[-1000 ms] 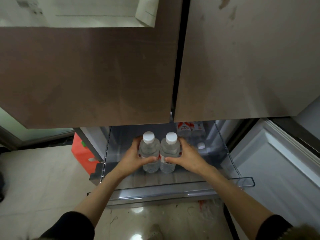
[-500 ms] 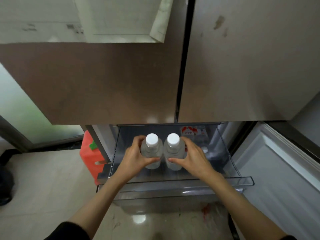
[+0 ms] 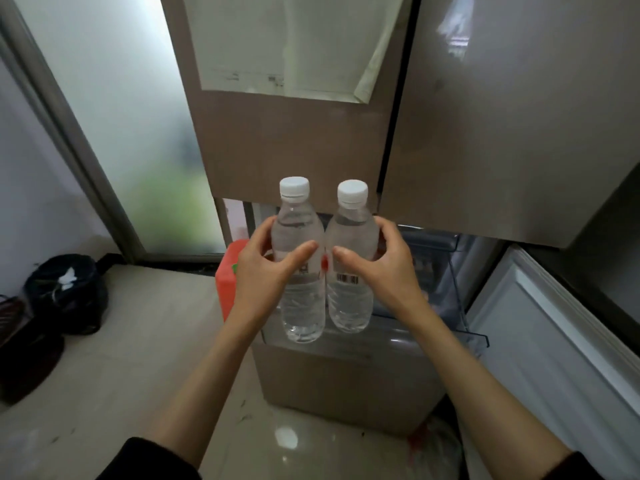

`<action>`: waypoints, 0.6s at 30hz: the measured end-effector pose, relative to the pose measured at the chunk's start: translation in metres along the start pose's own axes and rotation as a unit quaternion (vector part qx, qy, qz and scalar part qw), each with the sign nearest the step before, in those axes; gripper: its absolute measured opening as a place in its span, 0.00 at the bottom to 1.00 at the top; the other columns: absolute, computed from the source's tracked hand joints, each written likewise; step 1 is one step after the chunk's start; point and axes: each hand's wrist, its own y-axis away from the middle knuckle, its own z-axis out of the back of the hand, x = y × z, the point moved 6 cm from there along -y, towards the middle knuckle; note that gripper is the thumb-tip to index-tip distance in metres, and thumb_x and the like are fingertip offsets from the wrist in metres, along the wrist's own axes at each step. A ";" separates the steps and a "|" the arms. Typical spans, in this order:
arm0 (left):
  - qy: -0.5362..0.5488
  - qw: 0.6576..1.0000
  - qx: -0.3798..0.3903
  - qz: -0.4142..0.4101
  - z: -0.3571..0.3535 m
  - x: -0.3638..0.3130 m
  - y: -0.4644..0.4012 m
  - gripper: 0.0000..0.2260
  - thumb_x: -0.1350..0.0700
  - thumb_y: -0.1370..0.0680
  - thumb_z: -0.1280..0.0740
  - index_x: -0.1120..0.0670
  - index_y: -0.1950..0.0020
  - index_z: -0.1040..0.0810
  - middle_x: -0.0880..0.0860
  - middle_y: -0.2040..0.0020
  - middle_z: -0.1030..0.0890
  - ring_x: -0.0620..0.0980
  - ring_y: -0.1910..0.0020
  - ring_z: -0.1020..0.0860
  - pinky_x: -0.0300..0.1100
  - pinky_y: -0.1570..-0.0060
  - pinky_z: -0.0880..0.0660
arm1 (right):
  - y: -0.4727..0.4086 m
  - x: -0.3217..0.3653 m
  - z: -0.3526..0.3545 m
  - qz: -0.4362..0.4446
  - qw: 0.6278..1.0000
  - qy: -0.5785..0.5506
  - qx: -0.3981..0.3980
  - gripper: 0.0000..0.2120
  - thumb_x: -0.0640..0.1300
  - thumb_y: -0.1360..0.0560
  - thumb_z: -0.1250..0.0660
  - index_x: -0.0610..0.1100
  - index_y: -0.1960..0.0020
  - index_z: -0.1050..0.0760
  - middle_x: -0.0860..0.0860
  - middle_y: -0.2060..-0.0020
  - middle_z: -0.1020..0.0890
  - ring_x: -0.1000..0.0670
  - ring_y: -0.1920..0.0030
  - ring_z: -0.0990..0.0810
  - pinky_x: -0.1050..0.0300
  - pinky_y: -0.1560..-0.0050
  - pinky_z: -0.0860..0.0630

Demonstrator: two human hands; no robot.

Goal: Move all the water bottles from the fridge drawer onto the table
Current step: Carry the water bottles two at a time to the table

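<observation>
Head view: the left hand [image 3: 266,271] grasps one water bottle [image 3: 300,271] and the right hand [image 3: 379,268] grasps a second water bottle [image 3: 351,268], the two upright and touching side by side. A second ago both stood inside the fridge drawer [image 3: 446,289]; now they are lifted clear, above it. The table is out of view, so carrying remains.

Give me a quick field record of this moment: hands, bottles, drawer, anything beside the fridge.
left hand: grips left bottle, upright
right hand: grips right bottle, upright
bottles: side by side, white caps on, lifted above the drawer
fridge drawer: pulled open, contents unclear
upper fridge doors: closed
beside fridge: red container, dark bag on floor
table: not in view
</observation>
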 end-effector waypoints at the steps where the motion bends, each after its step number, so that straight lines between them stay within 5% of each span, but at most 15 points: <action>1: -0.003 1.000 -0.012 0.001 0.010 -0.005 0.007 0.24 0.41 0.36 0.31 0.42 0.42 0.29 0.38 0.49 0.23 0.36 0.50 0.21 0.32 0.54 0.23 | 0.005 0.007 -0.007 0.002 1.000 -0.006 0.014 0.28 0.55 0.37 0.24 0.52 0.42 0.33 0.49 0.44 0.24 0.52 0.45 0.23 0.58 0.48 0.24; 6: 0.013 0.998 -0.056 0.012 0.075 -0.015 0.050 0.24 0.47 0.36 0.30 0.47 0.41 0.28 0.41 0.49 0.21 0.36 0.53 0.20 0.30 0.57 0.23 | 0.033 0.030 -0.062 0.009 0.996 -0.028 0.089 0.28 0.54 0.37 0.25 0.52 0.41 0.32 0.49 0.44 0.24 0.53 0.46 0.23 0.62 0.51 0.25; 12: -0.007 0.989 -0.140 0.047 0.179 -0.006 0.106 0.16 0.55 0.32 0.27 0.44 0.46 0.24 0.45 0.50 0.18 0.43 0.52 0.18 0.40 0.53 0.21 | 0.071 0.057 -0.163 0.018 0.982 -0.040 0.183 0.26 0.51 0.34 0.25 0.51 0.40 0.31 0.50 0.45 0.23 0.55 0.48 0.22 0.65 0.53 0.25; 18: -0.056 0.969 -0.232 0.068 0.316 -0.002 0.180 0.16 0.56 0.31 0.27 0.42 0.48 0.25 0.43 0.54 0.17 0.40 0.56 0.18 0.34 0.57 0.22 | 0.131 0.106 -0.299 0.039 0.957 -0.063 0.282 0.23 0.48 0.33 0.26 0.51 0.41 0.30 0.58 0.49 0.23 0.62 0.51 0.23 0.70 0.58 0.26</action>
